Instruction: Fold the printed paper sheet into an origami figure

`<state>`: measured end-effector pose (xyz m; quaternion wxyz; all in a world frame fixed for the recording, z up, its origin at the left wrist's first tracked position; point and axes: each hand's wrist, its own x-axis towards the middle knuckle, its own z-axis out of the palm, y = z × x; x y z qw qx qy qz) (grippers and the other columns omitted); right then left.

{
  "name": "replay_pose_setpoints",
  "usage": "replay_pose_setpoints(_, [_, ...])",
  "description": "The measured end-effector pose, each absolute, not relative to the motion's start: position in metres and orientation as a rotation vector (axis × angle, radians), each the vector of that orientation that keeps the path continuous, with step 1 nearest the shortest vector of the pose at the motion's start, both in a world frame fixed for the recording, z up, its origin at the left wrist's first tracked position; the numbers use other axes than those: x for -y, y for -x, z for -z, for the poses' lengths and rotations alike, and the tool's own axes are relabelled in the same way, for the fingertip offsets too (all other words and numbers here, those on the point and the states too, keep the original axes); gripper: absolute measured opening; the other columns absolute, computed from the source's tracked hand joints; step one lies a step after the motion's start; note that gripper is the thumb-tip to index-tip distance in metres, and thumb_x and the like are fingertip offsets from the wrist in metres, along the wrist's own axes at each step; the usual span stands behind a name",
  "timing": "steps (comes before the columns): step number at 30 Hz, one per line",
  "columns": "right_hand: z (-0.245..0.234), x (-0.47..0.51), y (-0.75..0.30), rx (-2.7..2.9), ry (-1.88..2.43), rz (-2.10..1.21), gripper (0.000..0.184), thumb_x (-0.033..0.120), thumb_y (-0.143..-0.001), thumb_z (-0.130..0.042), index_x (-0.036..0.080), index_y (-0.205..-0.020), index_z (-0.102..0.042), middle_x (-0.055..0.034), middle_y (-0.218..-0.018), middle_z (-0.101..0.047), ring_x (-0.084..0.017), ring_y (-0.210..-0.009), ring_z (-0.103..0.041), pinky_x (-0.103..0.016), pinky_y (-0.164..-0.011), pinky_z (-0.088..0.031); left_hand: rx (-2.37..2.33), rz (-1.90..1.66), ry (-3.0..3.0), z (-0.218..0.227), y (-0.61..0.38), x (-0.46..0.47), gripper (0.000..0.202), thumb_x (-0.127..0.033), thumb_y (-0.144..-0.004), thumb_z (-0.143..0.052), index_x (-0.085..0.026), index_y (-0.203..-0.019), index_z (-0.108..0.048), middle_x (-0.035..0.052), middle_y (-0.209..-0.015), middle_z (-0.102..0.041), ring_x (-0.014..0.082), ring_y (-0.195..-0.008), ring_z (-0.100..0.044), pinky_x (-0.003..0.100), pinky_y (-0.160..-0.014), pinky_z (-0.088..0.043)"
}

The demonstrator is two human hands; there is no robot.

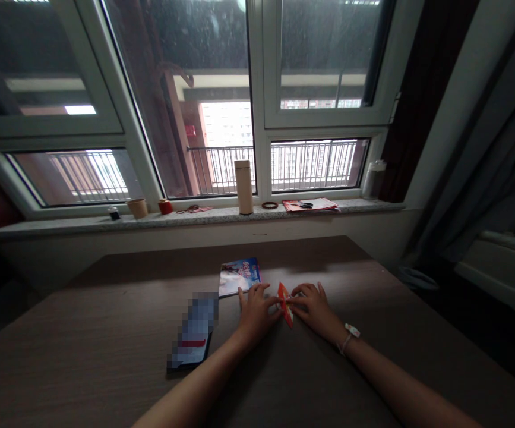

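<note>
A small piece of folded red-orange paper (283, 292), pointed at both ends, stands just above the brown table between my two hands. My left hand (257, 313) pinches its left side between thumb and fingertips. From the other side, my right hand (318, 310) grips the paper with its fingertips, and a bracelet circles that wrist. White and yellowish patches show on the paper's lower part. The fingers hide part of its middle. A blue and white booklet (238, 277) lies just beyond my left hand.
A phone with a blurred screen (197, 327) lies left of my left forearm on the table (106, 333). On the windowsill (186, 219) stand a beige flask (243, 187), a paper cup (138, 207) and a clear bottle (374, 179). Scissors (306, 205) rest on red papers (324, 206).
</note>
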<state>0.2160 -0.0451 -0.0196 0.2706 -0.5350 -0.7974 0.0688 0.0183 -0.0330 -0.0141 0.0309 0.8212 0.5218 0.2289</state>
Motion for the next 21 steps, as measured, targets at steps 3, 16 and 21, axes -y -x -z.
replay_pose_setpoints(3, [0.0180, 0.0464, -0.2142, 2.172, 1.434, -0.197, 0.023, 0.032, -0.088, -0.057, 0.041, -0.106, -0.069, -0.0005, -0.110, -0.063, -0.021, -0.112, -0.050, -0.060, -0.111, -0.009, -1.603, -0.695, -2.530, 0.0143, -0.0184, 0.0324, 0.022, -0.038, -0.079, -0.072, -0.039, -0.101, -0.072, 0.0040, -0.134, -0.051, 0.0310, -0.128, -0.039, 0.071, -0.107, -0.005])
replay_pose_setpoints(16, [0.0195, 0.0457, -0.2149, 2.187, 1.405, -0.189, 0.024, 0.030, -0.089, -0.056, 0.039, -0.108, -0.068, -0.0004, -0.104, -0.069, -0.026, -0.124, -0.044, -0.063, -0.110, -0.006, -1.571, -0.711, -2.568, 0.0199, -0.0176, 0.0316, 0.019, -0.037, -0.082, -0.069, -0.038, -0.101, -0.072, 0.0046, -0.135, -0.051, 0.0310, -0.130, -0.037, 0.071, -0.107, -0.006])
replay_pose_setpoints(21, [0.0196, 0.0458, -0.2140, 2.217, 1.436, -0.178, 0.027, 0.029, -0.089, -0.057, 0.042, -0.111, -0.066, 0.0009, -0.107, -0.067, -0.026, -0.125, -0.042, -0.063, -0.110, -0.007, -1.583, -0.701, -2.563, 0.0186, -0.0176, 0.0320, 0.022, -0.037, -0.080, -0.071, -0.040, -0.102, -0.072, 0.0040, -0.136, -0.050, 0.0319, -0.130, -0.037, 0.070, -0.108, -0.006])
